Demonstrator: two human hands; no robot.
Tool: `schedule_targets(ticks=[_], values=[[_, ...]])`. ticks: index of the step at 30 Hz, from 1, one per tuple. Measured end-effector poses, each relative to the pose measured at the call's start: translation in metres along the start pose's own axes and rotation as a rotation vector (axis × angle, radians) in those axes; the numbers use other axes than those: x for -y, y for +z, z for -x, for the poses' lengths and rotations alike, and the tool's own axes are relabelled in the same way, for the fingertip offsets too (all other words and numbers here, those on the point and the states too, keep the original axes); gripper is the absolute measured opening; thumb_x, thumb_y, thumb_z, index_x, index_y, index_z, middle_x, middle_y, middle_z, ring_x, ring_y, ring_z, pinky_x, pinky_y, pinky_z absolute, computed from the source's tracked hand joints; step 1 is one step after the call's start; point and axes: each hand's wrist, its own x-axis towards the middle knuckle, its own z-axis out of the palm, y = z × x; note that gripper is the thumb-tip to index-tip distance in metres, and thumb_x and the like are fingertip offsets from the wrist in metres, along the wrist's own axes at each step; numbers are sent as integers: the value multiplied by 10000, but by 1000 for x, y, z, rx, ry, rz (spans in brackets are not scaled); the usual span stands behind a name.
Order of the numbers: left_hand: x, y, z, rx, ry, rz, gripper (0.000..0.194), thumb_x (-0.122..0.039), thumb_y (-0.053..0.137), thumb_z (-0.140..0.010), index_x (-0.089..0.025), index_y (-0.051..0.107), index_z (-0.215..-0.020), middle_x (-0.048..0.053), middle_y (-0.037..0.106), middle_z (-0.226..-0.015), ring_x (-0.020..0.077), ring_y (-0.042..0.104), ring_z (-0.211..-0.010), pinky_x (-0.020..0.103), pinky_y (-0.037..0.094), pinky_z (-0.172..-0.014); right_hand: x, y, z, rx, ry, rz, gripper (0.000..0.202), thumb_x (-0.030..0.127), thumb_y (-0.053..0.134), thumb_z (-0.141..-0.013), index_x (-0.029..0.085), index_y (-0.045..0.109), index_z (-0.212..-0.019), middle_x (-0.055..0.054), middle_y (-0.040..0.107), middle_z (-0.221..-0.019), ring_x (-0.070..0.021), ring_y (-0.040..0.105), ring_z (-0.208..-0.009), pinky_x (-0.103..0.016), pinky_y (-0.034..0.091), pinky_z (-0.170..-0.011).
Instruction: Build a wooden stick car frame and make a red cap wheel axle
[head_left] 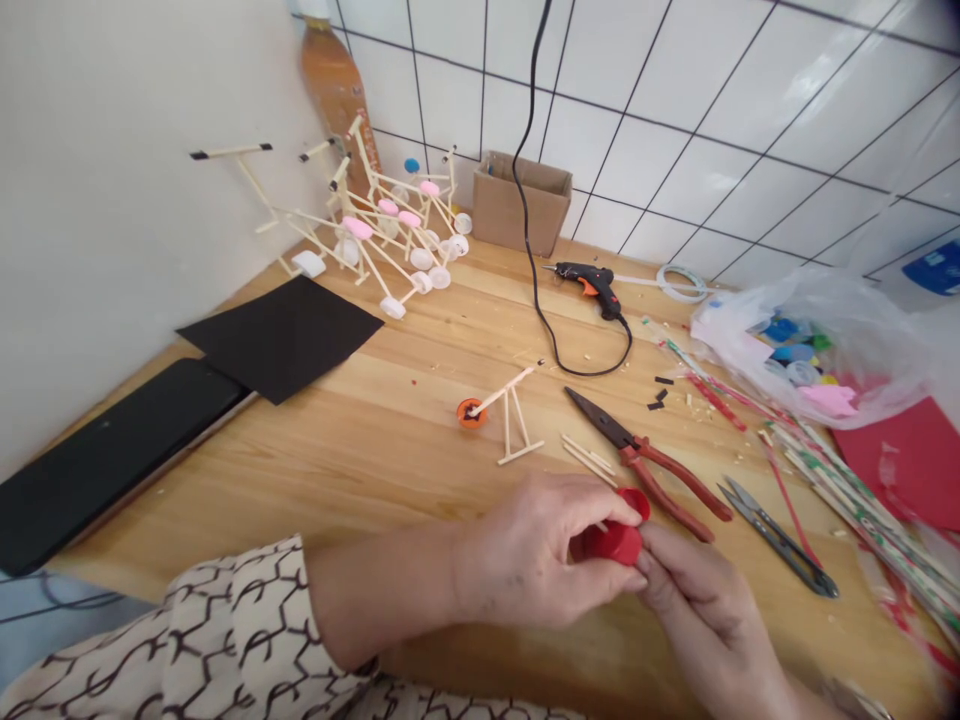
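In front of me, low in the head view, my left hand (525, 550) is closed around two small red bottle caps (616, 544). A thin pale stick shows between them, partly hidden by my fingers. My right hand (705, 610) pinches the caps from the right side, thumb and finger at their edge. Just beyond my hands lie a few short wooden sticks (587, 457) and pliers with red handles (637, 450). A small stick frame (517, 415) with an orange cap (472, 413) at one end stands on the table farther up.
Several stick-built models (375, 225) with white caps stand at the back left by a tea bottle (330, 75). Black sheet (289, 335) and phone (112, 450) lie left. A glue gun (589, 285), cardboard box (517, 215), snips (784, 540) and plastic bag (825, 340) lie around.
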Motion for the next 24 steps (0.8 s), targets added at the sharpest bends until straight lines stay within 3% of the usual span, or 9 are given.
schedule_targets(ticks=[4,9,13,19,24], values=[[-3,0,0,14,-56,54,206,-212,674,-753,-85,662,-915,59,636,-743,147,581,-671,257,477,-654,1,-1,1,-16,-74,64,194,95,406,-878,214,444,-730,48,446,-552,-102,472,-450,-193,366,-421],[-4,2,1,38,-195,162,229,-225,682,-746,-83,664,-925,60,643,-754,147,588,-670,257,489,-646,-5,1,5,-115,-271,377,155,65,431,-817,200,474,-755,16,495,-557,-133,477,-466,-242,356,-447],[-2,3,0,-1,-128,91,236,-240,676,-762,-92,655,-945,73,656,-805,153,596,-715,262,497,-685,-11,2,5,-186,-347,523,150,46,468,-792,184,521,-769,1,505,-559,-141,449,-477,-252,352,-458],[4,-1,0,-30,156,-208,335,-332,642,-817,-69,608,-1021,154,658,-1000,209,601,-941,302,465,-875,-12,-1,-2,-30,-36,11,193,120,437,-893,193,500,-726,43,467,-566,-90,464,-470,-177,387,-432],[7,-4,-1,29,253,-406,410,-454,558,-854,-66,594,-981,164,661,-938,230,599,-887,320,457,-829,-22,0,0,49,164,-291,186,262,489,-906,207,600,-767,29,556,-636,-114,557,-561,-194,486,-520]])
